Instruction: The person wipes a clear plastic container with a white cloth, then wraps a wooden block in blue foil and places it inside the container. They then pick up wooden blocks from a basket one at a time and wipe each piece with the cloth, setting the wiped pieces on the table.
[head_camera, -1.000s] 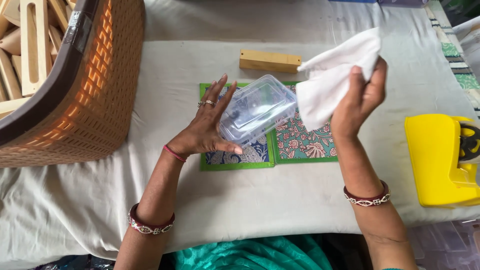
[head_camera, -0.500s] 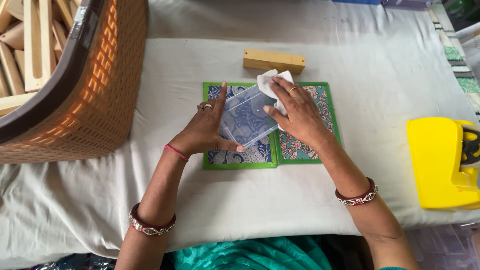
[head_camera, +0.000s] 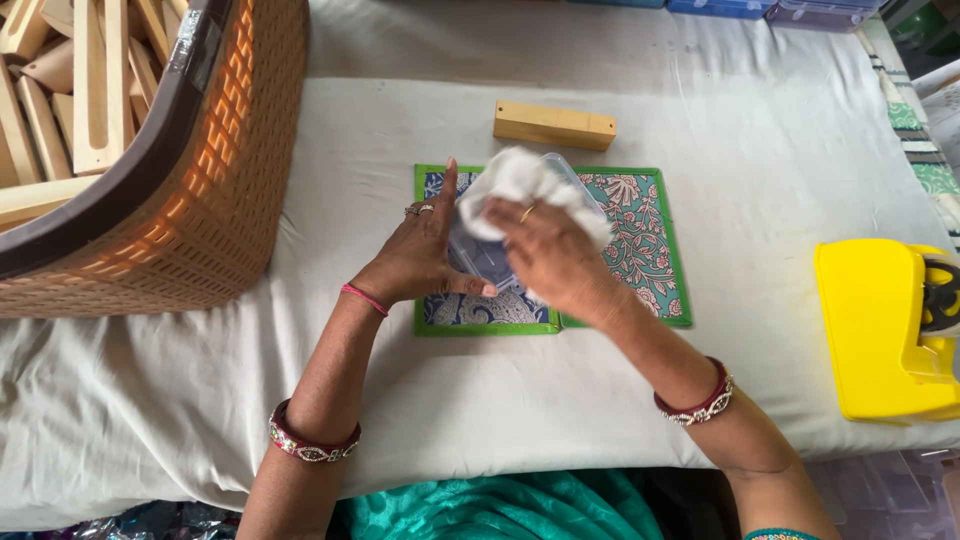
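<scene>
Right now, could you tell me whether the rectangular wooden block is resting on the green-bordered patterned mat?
No, the rectangular wooden block lies on the white cloth-covered table, just beyond the far edge of the green-bordered patterned mat.
</scene>
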